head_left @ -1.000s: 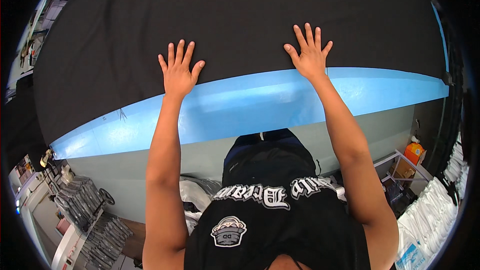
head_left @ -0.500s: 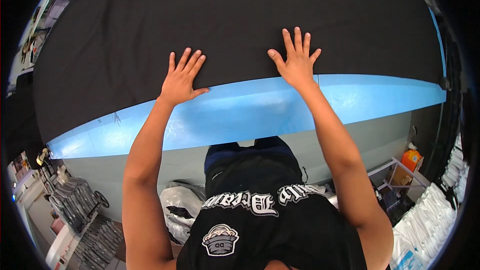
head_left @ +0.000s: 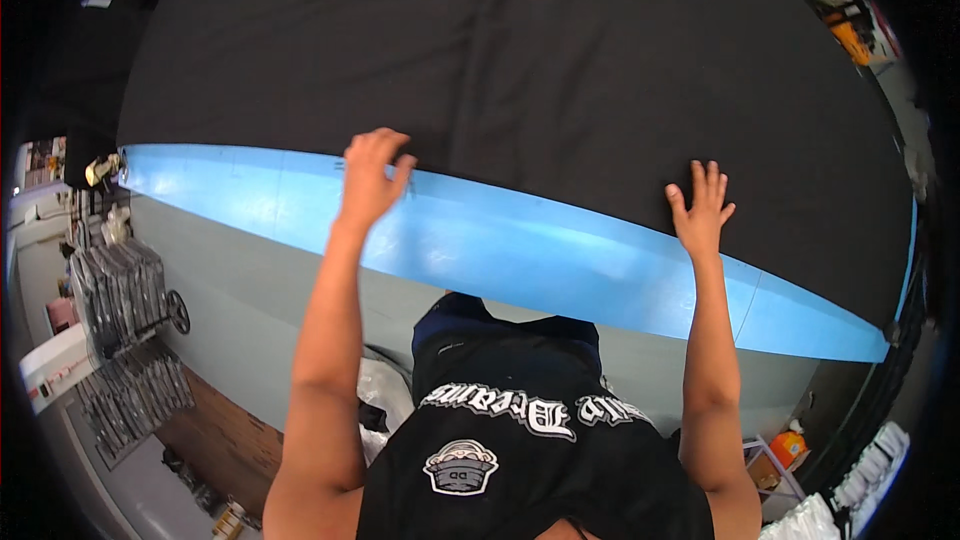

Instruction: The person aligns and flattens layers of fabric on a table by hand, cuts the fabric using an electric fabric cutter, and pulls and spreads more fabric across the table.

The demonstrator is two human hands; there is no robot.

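Note:
Black fabric point(head_left: 620, 80) with soft wrinkles lies spread across a wide table, whose bare light blue front strip point(head_left: 510, 240) shows below it. My left hand point(head_left: 376, 176) is at the fabric's near edge, left of centre, fingers bent but apart, with nothing visible in it; I cannot tell whether its fingertips touch the cloth. To the right and lower in the picture, my right hand point(head_left: 701, 202) rests on the fabric with its fingers spread.
Plastic-covered garments point(head_left: 120, 300) hang at the left, and white bagged items point(head_left: 870, 470) sit at the lower right. A metal fitting point(head_left: 100, 170) is at the strip's left end. An orange package point(head_left: 790, 448) stands below right. More dark fabric point(head_left: 90, 60) lies beyond the left edge.
The view has tilted, showing more at the upper right. My left hand's fingers have curled from spread. My right hand appears further right and lower, still spread.

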